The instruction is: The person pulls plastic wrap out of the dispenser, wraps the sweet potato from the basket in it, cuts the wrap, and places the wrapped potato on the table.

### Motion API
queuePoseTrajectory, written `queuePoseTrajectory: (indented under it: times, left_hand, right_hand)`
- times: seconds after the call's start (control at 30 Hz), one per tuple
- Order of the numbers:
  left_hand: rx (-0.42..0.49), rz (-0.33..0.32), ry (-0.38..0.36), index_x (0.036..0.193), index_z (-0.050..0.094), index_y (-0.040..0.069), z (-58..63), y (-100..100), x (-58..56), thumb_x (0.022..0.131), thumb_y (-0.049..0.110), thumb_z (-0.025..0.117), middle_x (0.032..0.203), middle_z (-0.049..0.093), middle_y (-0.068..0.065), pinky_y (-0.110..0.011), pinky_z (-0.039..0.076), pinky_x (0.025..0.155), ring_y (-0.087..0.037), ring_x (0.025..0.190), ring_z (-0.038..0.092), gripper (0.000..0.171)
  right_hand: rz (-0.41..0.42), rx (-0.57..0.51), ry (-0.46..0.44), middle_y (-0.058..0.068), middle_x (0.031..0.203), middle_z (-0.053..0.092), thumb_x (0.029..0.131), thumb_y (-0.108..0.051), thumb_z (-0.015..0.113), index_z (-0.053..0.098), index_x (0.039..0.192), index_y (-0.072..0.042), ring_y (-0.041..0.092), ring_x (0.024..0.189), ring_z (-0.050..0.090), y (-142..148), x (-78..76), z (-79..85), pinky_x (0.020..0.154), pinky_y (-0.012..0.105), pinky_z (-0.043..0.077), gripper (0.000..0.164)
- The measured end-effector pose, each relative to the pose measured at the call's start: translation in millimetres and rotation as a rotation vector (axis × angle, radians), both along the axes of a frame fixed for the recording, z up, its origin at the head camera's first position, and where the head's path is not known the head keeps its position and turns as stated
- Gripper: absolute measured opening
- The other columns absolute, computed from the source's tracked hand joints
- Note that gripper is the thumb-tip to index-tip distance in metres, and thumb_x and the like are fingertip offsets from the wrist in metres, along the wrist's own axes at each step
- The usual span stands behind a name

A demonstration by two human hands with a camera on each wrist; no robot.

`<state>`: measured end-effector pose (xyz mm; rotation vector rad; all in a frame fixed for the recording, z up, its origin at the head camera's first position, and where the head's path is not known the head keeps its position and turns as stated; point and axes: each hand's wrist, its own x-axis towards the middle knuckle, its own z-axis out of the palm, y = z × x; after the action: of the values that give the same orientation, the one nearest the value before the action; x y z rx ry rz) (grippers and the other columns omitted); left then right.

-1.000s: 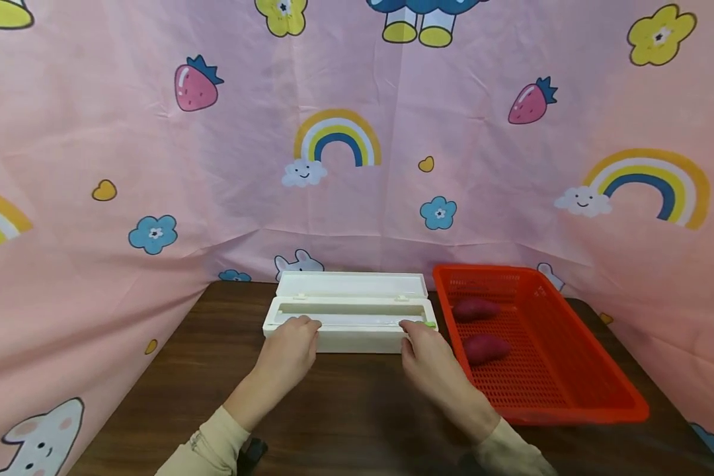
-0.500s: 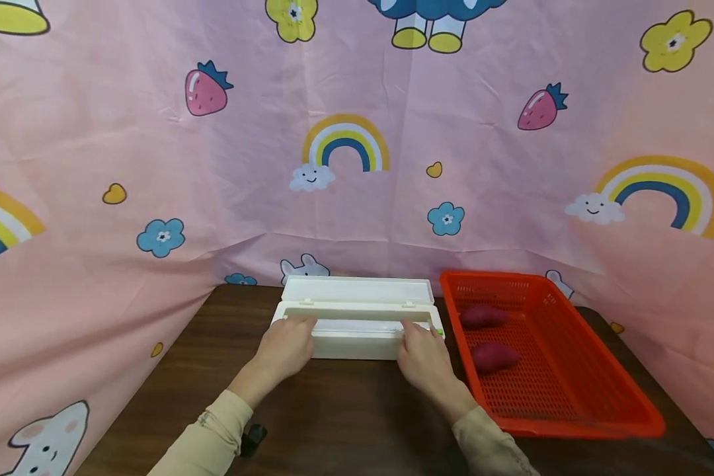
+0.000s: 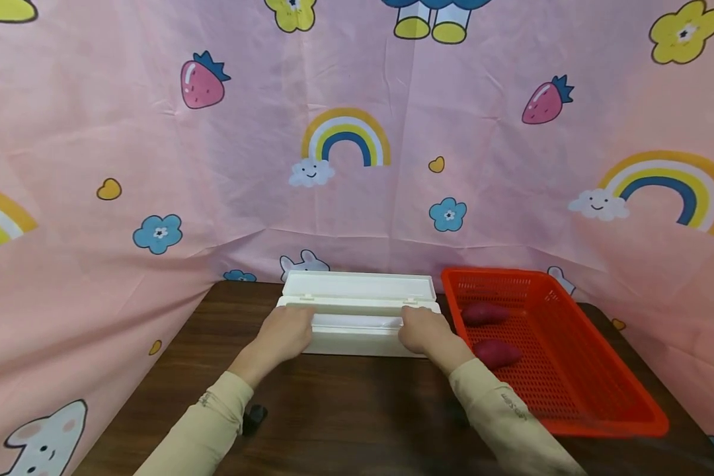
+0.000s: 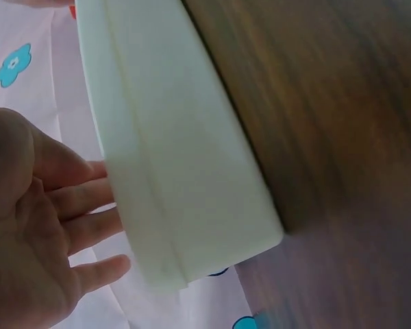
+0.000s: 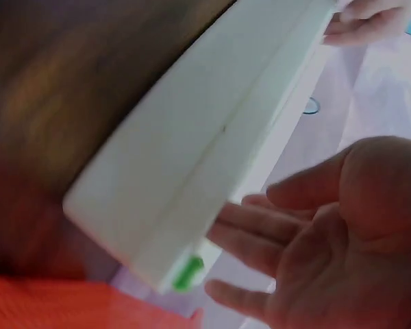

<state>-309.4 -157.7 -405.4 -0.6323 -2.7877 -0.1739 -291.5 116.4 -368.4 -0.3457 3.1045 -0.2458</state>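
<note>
A long white cling-film-style dispenser box [image 3: 357, 342] lies on the table, its hinged lid [image 3: 359, 286] raised at the back. A pale roll-like strip [image 3: 357, 322] shows inside, between my hands. My left hand [image 3: 287, 330] reaches over the front rim at the box's left end. In the left wrist view its fingers [image 4: 89, 229] are loosely extended, with some tips hidden behind the rim. At the opposite end is my right hand [image 3: 424, 327]. The right wrist view shows its fingers [image 5: 250, 240] loosely stretched toward the opening. A green piece [image 5: 188, 272] sits at that end.
Right of the box stands a red plastic basket [image 3: 577, 370]. Two purple-red sweet-potato-like things [image 3: 496, 354] lie in its left side. A small black object [image 3: 253, 418] is by the left sleeve. A patterned pink cloth [image 3: 357, 218] hangs behind the dark wooden table [image 3: 345, 416].
Both hands have moved slightly forward over the box, covering more of its ends. The green end piece is now hidden from the head view. The box and basket stay put; the camera shifted a little.
</note>
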Motion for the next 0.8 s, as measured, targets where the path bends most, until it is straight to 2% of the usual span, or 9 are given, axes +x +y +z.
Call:
queuePoseTrajectory:
  times: [0.07, 0.13, 0.27, 0.4, 0.53, 0.63, 0.73, 0.8]
  left_hand:
    - [-0.002, -0.01, -0.012, 0.082, 0.064, 0.008, 3.4, -1, -3.4, 0.091, 0.003, 0.052, 0.077, 0.068, -0.01, -0.045, 0.053, 0.068, -0.024, 0.068, 0.061, 0.016]
    - [-0.007, -0.022, -0.036, 0.081, 0.063, 0.009, 6.8, -2, -6.0, 0.089, 0.001, 0.053, 0.078, 0.069, -0.009, -0.044, 0.052, 0.066, -0.023, 0.069, 0.06, 0.015]
    - [-0.03, -0.028, -0.12, 0.083, 0.062, 0.01, 9.8, -2, -11.6, 0.087, 0.002, 0.053, 0.083, 0.07, -0.008, -0.046, 0.052, 0.073, -0.024, 0.077, 0.063, 0.013]
    - [-0.042, -0.022, -0.193, 0.088, 0.064, 0.009, 7.4, -2, -18.6, 0.089, 0.004, 0.051, 0.084, 0.069, -0.007, -0.046, 0.052, 0.077, -0.025, 0.081, 0.064, 0.015]
    - [0.043, -0.003, -0.24, 0.105, 0.071, 0.005, 5.3, -4, -24.2, 0.091, 0.007, 0.051, 0.098, 0.074, -0.01, -0.047, 0.053, 0.085, -0.026, 0.091, 0.067, 0.025]
    - [0.123, 0.021, -0.27, 0.104, 0.074, 0.006, 5.3, -7, -28.7, 0.09, 0.009, 0.055, 0.1, 0.073, -0.009, -0.044, 0.053, 0.083, -0.025, 0.09, 0.065, 0.024]
    - [0.157, 0.03, -0.298, 0.088, 0.076, 0.01, 7.2, -10, -34.7, 0.09, 0.013, 0.062, 0.084, 0.069, -0.003, -0.037, 0.049, 0.071, -0.02, 0.076, 0.059, 0.015]
    - [0.163, 0.027, -0.322, 0.081, 0.076, 0.013, 9.9, -10, -38.0, 0.092, 0.017, 0.066, 0.075, 0.066, 0.001, -0.033, 0.044, 0.065, -0.017, 0.069, 0.054, 0.015]
  right_hand:
    - [0.035, 0.028, -0.041, 0.017, 0.096, 0.071, 0.091, -0.006, 0.059, 0.066, 0.098, -0.002, 0.027, 0.08, 0.062, 1, -7.0, 5.1, 0.077, 0.047, 0.054, 0.011]
    - [0.082, 0.062, -0.07, 0.018, 0.098, 0.07, 0.09, -0.004, 0.059, 0.066, 0.098, 0.0, 0.028, 0.084, 0.063, 2, -13.1, 7.4, 0.081, 0.046, 0.054, 0.012]
    - [0.155, 0.112, -0.106, 0.019, 0.095, 0.07, 0.089, -0.001, 0.059, 0.067, 0.096, 0.002, 0.028, 0.082, 0.061, 4, -22.8, 5.1, 0.081, 0.044, 0.054, 0.011]
    - [0.173, 0.104, -0.11, 0.019, 0.094, 0.069, 0.09, 0.0, 0.058, 0.067, 0.097, 0.002, 0.028, 0.083, 0.061, 8, -30.1, -0.1, 0.078, 0.044, 0.053, 0.012]
    - [0.171, 0.065, -0.087, 0.016, 0.09, 0.068, 0.087, 0.002, 0.059, 0.067, 0.094, 0.0, 0.026, 0.079, 0.058, 9, -37.4, -2.6, 0.073, 0.04, 0.051, 0.01]
    - [0.162, 0.061, -0.087, 0.015, 0.092, 0.069, 0.088, 0.002, 0.061, 0.069, 0.094, -0.001, 0.024, 0.079, 0.057, 8, -43.2, -2.1, 0.075, 0.039, 0.052, 0.011]
    - [0.162, 0.089, -0.093, 0.016, 0.096, 0.071, 0.088, 0.001, 0.062, 0.071, 0.096, -0.002, 0.025, 0.084, 0.06, 7, -48.0, 1.4, 0.081, 0.04, 0.054, 0.013]
    - [0.175, 0.116, -0.098, 0.017, 0.099, 0.071, 0.089, 0.002, 0.061, 0.072, 0.098, -0.001, 0.026, 0.088, 0.062, 6, -49.7, 4.6, 0.084, 0.041, 0.055, 0.014]
